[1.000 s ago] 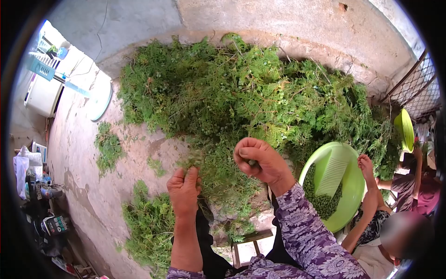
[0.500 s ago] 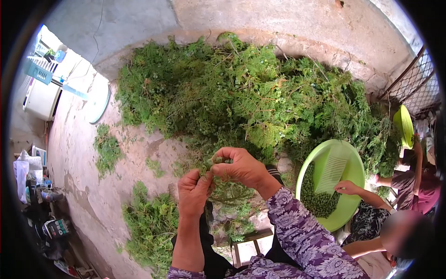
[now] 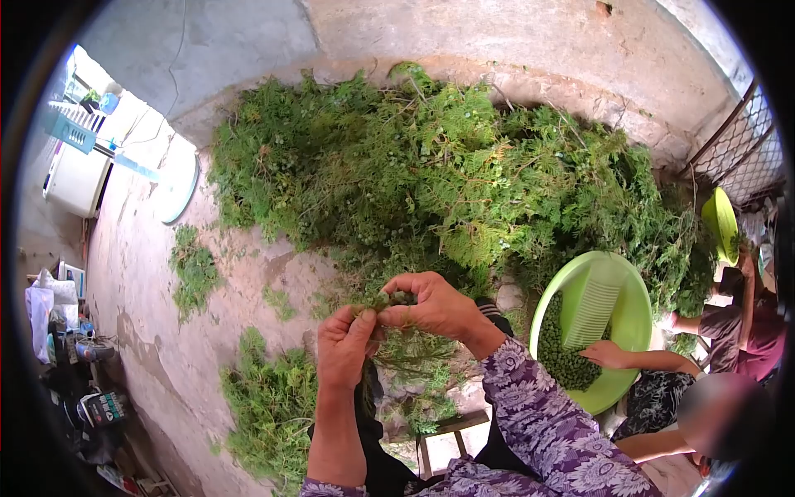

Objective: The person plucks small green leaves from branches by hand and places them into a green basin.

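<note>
My left hand (image 3: 344, 344) is closed, thumb and fingers pinching a leafy evergreen sprig (image 3: 377, 300). Right beside it, my right hand (image 3: 435, 308) is curled, with small green cones (image 3: 403, 296) partly showing between its fingers. The fingertips of both hands meet at the sprig, and the exact grip is partly hidden. Below them, cut evergreen fronds (image 3: 414, 352) hang over my lap. To the right stands a light green basin (image 3: 636, 311) holding many small green cones (image 3: 571, 364) and a ribbed green piece. Another person's hand (image 3: 606, 354) reaches into those cones.
A large heap of evergreen branches (image 3: 397, 166) lies along the wall. Smaller piles (image 3: 269, 406) are on the floor at left. A second person sits at right near another green basin (image 3: 720, 219). A wooden stool (image 3: 439, 431) is under me; assorted items (image 3: 99, 410) line the left side.
My hands stay together at the sprig, the right one slightly lower and turned. The other person's hand has moved left and down into the cones in the basin.
</note>
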A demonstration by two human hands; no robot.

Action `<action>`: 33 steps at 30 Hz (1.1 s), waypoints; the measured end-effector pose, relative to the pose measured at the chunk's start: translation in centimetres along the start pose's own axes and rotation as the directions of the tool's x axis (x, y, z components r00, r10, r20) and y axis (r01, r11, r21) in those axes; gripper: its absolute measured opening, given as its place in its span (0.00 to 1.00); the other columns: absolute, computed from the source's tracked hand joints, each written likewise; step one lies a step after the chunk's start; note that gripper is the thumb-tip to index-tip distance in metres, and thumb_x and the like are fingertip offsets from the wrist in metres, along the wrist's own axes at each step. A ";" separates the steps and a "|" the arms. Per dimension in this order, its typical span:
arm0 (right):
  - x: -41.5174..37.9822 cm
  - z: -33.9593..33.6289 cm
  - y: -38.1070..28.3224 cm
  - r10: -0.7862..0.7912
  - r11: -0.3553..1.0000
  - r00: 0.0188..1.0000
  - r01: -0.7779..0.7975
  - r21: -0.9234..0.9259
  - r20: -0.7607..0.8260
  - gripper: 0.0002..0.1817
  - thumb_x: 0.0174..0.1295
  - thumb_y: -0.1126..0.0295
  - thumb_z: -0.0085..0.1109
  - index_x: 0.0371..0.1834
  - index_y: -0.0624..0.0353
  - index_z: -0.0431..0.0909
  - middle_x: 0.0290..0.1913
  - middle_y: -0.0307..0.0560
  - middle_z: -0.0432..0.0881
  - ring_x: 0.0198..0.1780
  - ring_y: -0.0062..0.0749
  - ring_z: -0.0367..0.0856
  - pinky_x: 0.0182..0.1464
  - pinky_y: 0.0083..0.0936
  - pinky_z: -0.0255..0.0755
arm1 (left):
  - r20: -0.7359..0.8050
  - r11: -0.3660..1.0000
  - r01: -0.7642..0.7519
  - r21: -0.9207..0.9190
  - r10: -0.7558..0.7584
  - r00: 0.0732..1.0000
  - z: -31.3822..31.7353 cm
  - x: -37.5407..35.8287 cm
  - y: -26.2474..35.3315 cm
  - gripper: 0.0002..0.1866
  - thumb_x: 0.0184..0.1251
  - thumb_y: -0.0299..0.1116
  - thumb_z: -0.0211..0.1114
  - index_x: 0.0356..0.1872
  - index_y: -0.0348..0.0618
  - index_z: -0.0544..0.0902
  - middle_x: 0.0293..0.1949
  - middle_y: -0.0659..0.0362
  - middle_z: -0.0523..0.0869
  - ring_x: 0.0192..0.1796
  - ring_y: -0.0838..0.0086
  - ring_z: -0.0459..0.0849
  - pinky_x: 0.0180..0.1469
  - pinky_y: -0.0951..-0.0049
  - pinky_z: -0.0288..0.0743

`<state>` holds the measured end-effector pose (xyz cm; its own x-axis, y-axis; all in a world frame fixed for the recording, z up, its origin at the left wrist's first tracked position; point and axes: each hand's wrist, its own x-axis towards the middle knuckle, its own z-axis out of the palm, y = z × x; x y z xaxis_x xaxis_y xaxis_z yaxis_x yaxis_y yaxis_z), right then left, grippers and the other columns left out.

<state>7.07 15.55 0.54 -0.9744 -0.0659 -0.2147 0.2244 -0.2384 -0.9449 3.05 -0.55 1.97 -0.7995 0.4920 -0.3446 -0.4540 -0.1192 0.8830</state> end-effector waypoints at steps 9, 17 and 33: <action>-1.0 0.2 -0.5 -0.115 0.910 0.993 0.111 -0.400 0.014 0.11 0.54 0.71 0.54 0.39 0.64 0.76 0.23 0.34 0.76 0.25 0.11 0.69 0.26 0.13 0.64 | -0.085 0.996 -0.036 0.077 0.042 0.995 -1.4 -0.2 0.6 0.08 0.60 0.33 0.61 0.26 0.39 0.76 0.16 0.65 0.74 0.14 0.86 0.66 0.15 0.84 0.56; -1.2 -0.8 -1.5 0.090 0.944 0.996 -0.092 0.318 0.020 0.10 0.53 0.72 0.51 0.38 0.62 0.72 0.25 0.36 0.75 0.25 0.16 0.74 0.22 0.12 0.63 | -0.135 0.999 -0.045 0.021 0.048 0.990 -1.9 -0.2 0.6 0.07 0.57 0.31 0.64 0.25 0.42 0.75 0.15 0.64 0.74 0.14 0.83 0.69 0.14 0.82 0.57; -1.9 -1.7 -1.6 0.079 0.820 0.996 -0.088 0.565 0.040 0.05 0.55 0.73 0.56 0.32 0.61 0.72 0.23 0.39 0.74 0.18 0.16 0.70 0.17 0.08 0.61 | -0.136 0.992 -0.105 0.073 0.114 0.984 -2.9 0.0 0.8 0.07 0.58 0.31 0.63 0.24 0.41 0.76 0.16 0.65 0.74 0.14 0.84 0.68 0.14 0.83 0.56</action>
<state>8.52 17.70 2.02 -0.9524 -0.1233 -0.2789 0.2761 -0.7373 -0.6165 1.55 -3.10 1.75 -0.8920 0.3533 -0.2820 -0.3378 -0.1065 0.9352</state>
